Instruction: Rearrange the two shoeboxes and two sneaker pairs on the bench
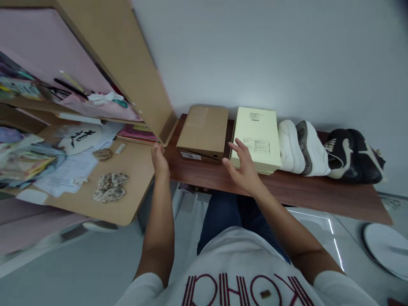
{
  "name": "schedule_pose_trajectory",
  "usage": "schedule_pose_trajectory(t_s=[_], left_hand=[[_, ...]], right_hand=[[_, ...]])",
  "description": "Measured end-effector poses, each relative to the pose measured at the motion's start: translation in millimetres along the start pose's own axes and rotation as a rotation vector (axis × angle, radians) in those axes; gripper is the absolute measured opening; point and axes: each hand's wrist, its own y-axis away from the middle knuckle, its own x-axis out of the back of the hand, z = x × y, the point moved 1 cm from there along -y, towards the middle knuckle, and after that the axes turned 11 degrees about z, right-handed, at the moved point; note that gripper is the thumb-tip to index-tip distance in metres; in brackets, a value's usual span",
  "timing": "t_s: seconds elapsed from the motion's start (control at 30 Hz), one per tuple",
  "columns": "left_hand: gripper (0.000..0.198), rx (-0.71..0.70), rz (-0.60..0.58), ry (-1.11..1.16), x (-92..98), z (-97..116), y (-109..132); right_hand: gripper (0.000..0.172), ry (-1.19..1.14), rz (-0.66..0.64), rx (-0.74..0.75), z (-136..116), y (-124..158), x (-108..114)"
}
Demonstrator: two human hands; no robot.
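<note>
A brown cardboard box [204, 127] and a pale yellow box [255, 127] with printed labels lie side by side on a dark reddish wooden shelf [204, 172]. My right hand [242, 170] is open over the near left part of the yellow box, fingers spread and holding nothing. Left of the brown box, my left hand [160, 160] is raised by the desk's corner, seen edge-on; it appears open with nothing in it. Right of the yellow box stand white shoes [291, 146] and black shoes [353, 155], in a row.
On the left, a desk [137, 165] holds a patterned scrunchie [110, 187], a white cap [79, 138], papers and plastic bags. Its upright side panel [127, 55] rises beside the shelf. A white wall [264, 51] backs the boxes. A round white object [387, 246] is at lower right.
</note>
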Motion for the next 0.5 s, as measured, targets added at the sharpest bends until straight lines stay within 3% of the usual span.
schedule_pose_trajectory(t_s=[0.13,0.27,0.37,0.5], left_hand=[[0.064,-0.053,-0.116,0.042,-3.6,25.2,-11.7],[0.059,-0.078,-0.219,0.074,-14.6,41.8,-22.3],[0.059,-0.008,-0.271,0.079,-24.0,33.5,-29.4],[0.059,0.063,-0.302,0.09,-38.6,1.5,-35.3]], right_hand=[[0.068,-0.031,-0.111,0.0,-25.6,-35.5,-29.4],[0.072,0.028,-0.148,-0.045,-27.7,-70.3,-54.2],[0.072,0.094,-0.119,-0.172,-15.1,-83.4,-72.5],[0.071,0.144,-0.065,-0.316,5.4,-79.6,-96.8]])
